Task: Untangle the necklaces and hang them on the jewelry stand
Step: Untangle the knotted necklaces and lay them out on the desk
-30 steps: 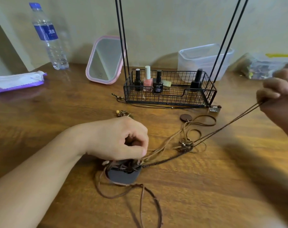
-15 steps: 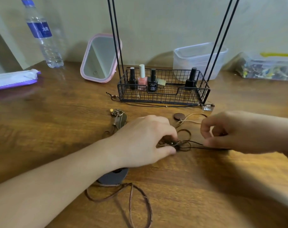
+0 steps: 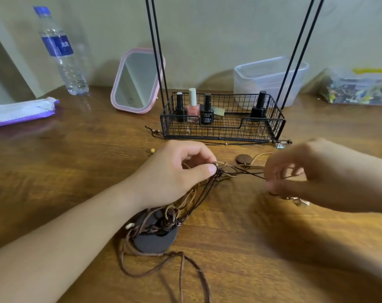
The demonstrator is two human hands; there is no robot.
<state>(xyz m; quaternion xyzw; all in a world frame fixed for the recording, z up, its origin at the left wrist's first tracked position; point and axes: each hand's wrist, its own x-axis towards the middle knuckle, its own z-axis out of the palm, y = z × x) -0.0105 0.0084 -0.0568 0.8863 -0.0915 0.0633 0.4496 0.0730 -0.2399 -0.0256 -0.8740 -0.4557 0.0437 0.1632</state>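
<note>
Necklaces (image 3: 192, 206): head view, the only one. They lie as one tangle of brown cords and a dark chain on the wooden table (image 3: 80, 171), in front of the jewelry stand (image 3: 223, 125)

Change: half a second ago my left hand (image 3: 174, 173) pressed the knot flat to the table and my right hand (image 3: 295, 173) sat low beside it. Now the left has lifted the knot (image 3: 219, 170), pinched between thumb and forefinger. The right, blurred, seems to pinch thin dark strands and draw them rightward. The large dark disc pendant (image 3: 155, 239), then mostly hidden under my forearm, is exposed with cords looped across it

Meaning, as I judge it: working the knot loose has begun; no strand is free and nothing hangs on the stand yet

Count:
- hands, 2
- stand, 1, with 2 pairs of upright rods
- nail polish bottles (image 3: 206, 110) in its basket, 4
- disc pendants, 2, the small one (image 3: 243, 159) beyond the knot
- necklaces, cannot tell, too interlaced
- water bottle (image 3: 61, 51), 1
- pink mirror (image 3: 137, 82), 1
- clear tub (image 3: 271, 79), 1
</note>
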